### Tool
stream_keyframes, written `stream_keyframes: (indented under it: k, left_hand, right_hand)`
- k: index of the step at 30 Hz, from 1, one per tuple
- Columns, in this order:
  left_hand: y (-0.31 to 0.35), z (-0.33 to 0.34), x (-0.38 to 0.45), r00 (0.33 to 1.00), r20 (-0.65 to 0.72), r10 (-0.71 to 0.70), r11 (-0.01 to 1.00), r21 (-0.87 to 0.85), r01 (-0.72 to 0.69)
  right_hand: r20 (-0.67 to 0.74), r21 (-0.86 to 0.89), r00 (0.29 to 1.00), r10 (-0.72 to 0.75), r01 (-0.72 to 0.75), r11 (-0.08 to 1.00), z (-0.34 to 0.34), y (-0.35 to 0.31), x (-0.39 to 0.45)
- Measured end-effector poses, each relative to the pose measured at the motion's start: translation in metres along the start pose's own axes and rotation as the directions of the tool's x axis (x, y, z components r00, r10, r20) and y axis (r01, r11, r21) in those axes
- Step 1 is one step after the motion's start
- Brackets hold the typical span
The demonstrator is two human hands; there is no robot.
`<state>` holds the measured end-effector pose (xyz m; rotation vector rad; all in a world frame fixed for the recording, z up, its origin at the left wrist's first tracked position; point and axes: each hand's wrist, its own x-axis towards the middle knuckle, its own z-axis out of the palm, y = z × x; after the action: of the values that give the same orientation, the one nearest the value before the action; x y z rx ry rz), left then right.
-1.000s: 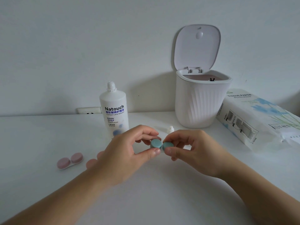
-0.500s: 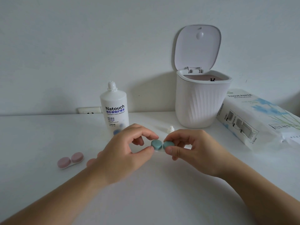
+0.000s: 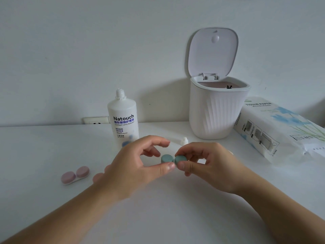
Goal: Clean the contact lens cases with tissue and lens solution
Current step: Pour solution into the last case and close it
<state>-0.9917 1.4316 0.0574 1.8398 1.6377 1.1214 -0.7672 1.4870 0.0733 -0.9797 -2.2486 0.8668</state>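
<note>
Both hands meet over the middle of the white table point(image 3: 175, 217); the right hand point(image 3: 209, 166) pinches the right cap of the green lens case point(image 3: 173, 159) between thumb and forefinger, and the left hand point(image 3: 133, 166) has its thumb tip under the left cap while its forefinger arches clear above it, so only the thumb touches on that side; the case hangs just above the tabletop, caps facing the camera; behind the left fingers stands the solution bottle point(image 3: 123, 118), uncapped, its lower label partly hidden by them; its small white cap point(image 3: 184, 140) lies just beyond the right knuckles; the pink lens case point(image 3: 75, 174) rests closed to the left, well apart; farther back the white bin point(image 3: 218, 110) stands with lid up, the tissue pack point(image 3: 279, 131) lying beside it; compared with a second ago, the left forefinger has lifted off the cap, opening that pinch.
</note>
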Motion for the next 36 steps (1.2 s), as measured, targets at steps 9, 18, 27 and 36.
stream_keyframes:
  k: [9,18,27,36]
  left_hand:
    - [-0.0005,-0.0004,0.0010,0.989,0.093,0.115,0.993,0.012,-0.116]
    - [-0.0056,-0.0015,0.0029,0.998,0.026,0.060,0.998,0.034,-0.061]
    - [-0.0066,-0.0030,0.0014,0.984,0.099,0.149,0.985,0.073,-0.157]
    - [-0.0069,-0.0030,0.0038,0.988,0.114,0.102,0.993,-0.066,-0.095]
  right_hand:
    - [-0.001,0.030,1.000,-0.012,0.012,0.999,0.0004,-0.0018,-0.0001]
    - [0.006,0.006,1.000,-0.008,0.008,1.000,-0.0001,-0.0037,-0.0011]
    - [0.013,0.031,1.000,0.003,-0.003,1.000,-0.0002,-0.0052,-0.0016]
    - [0.036,0.034,0.999,-0.029,0.028,0.999,0.0012,-0.0045,-0.0027]
